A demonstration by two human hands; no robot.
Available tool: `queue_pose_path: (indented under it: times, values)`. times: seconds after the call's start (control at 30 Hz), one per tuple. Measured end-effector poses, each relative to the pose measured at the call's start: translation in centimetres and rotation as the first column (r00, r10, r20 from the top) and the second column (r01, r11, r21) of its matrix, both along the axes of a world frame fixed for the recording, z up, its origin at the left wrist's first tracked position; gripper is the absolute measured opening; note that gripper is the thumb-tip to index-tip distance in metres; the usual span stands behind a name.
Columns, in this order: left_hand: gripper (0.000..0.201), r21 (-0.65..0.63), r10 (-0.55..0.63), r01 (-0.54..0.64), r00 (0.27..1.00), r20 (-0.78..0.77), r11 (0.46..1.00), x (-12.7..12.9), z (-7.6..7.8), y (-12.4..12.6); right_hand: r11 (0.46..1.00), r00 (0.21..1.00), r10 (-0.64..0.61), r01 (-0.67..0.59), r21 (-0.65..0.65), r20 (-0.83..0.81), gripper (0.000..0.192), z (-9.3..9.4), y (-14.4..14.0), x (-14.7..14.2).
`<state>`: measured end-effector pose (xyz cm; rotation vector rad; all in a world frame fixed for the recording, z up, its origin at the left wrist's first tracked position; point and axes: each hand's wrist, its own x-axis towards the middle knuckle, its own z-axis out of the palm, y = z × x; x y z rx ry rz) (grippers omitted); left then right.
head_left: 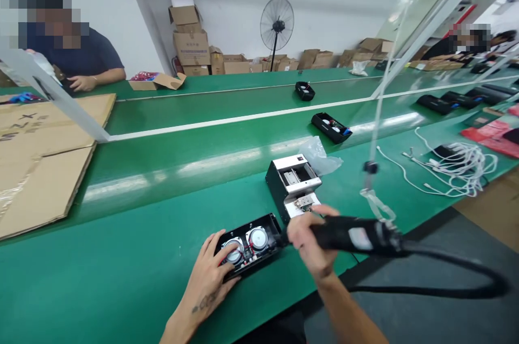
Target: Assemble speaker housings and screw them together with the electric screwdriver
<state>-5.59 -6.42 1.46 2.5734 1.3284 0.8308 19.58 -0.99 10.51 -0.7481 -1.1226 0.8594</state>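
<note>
A black speaker housing (265, 263) lies open side up on the green bench, with two round speaker drivers (257, 239) and red and white wires inside. My left hand (213, 268) grips its left end, fingers reaching over a driver and thumb along the near side. In my right hand (310, 241) is a black electric screwdriver (351, 233), held nearly level and slightly blurred. The tip points at the housing's right end; whether it touches a screw cannot be made out. Just behind my right hand stands a black and white screw feeder (284, 184).
A clear plastic bag (318, 154) lies behind the feeder. Other black housings (331, 127) sit on the green conveyor (194, 154). White cables (466, 168) are piled at right, flat cardboard (44, 171) at left. A cord (379, 111) hangs down to the screwdriver. A co-worker (93, 57) sits opposite.
</note>
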Motion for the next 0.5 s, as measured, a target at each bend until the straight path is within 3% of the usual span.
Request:
queue_pose_path:
  times: [0.1,0.2,0.3,0.5]
  values:
    - [0.008,0.048,-0.002,0.004,0.999,-0.040,0.999,-1.0,1.5,-0.7,0.946,0.947,-0.320,0.320,0.047,-0.018,0.033,0.9,3.3,3.9]
    - [0.015,0.102,-0.015,0.020,0.999,-0.043,0.995,-0.5,3.0,-0.5,0.903,0.899,-0.430,0.428,0.042,0.084,0.035,0.5,5.8,6.0]
    - [0.020,0.075,-0.056,0.059,0.998,-0.035,0.995,1.3,3.5,0.2,0.924,0.914,-0.374,0.381,-0.016,0.155,0.034,-0.4,6.7,6.4]
    - [0.026,-0.033,-0.038,0.037,0.998,-0.043,0.999,3.5,2.3,1.1,0.975,0.949,-0.110,0.160,-0.152,0.296,0.031,-0.5,4.7,6.6]
